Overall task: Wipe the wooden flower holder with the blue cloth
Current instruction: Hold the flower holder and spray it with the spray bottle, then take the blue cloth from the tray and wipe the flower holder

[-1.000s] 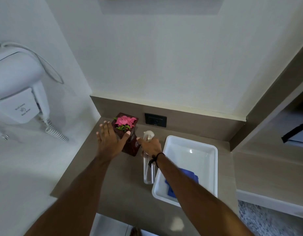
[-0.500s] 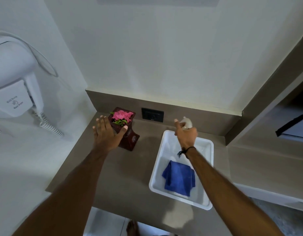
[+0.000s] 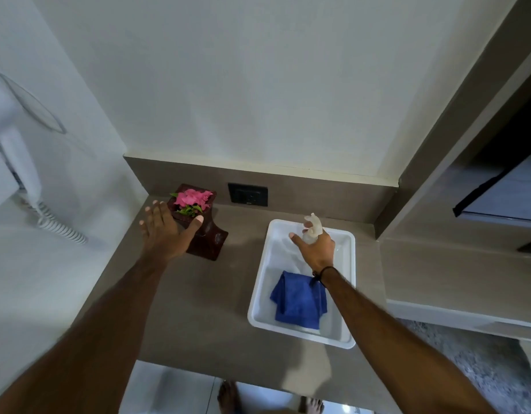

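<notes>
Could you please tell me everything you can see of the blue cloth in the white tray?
The blue cloth is a deep blue, soft-looking fabric, loosely folded into a rough square with one fold ridge along its left side. It lies flat in the near half of the white tray, dry or damp cannot be told. Neither hand touches it; the right forearm passes above its right edge, hiding part of it.

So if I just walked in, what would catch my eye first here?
Probably the pink flowers in the dark wooden holder at the back left of the counter, with the left hand against it. Next, the blue cloth lying in the white tray, where the right hand grips a spray bottle.
</notes>
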Tool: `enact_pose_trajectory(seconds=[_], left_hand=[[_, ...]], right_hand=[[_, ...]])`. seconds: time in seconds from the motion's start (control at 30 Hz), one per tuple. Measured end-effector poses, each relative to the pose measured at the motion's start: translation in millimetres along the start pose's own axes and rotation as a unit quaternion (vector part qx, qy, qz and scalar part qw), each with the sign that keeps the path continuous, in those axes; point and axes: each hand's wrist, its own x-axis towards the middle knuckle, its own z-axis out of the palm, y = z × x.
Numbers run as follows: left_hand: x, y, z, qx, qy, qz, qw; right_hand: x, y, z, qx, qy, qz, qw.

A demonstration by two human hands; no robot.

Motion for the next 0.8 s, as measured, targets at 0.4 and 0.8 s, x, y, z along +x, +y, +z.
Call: enact_pose_trajectory(seconds=[0.4, 0.8], left_hand=[[2.7, -0.3, 1.8, 0.000, -0.002, 0.004, 1.000], [4.0, 14.2, -19.0, 0.002, -0.033, -0.015, 0.999]], right_hand=[[-55.6, 60.2, -14.8, -0.253, -0.182, 0.012, 0.950], [-47.4, 17.5, 11.2, -0.117, -0.195, 0.027, 0.974]])
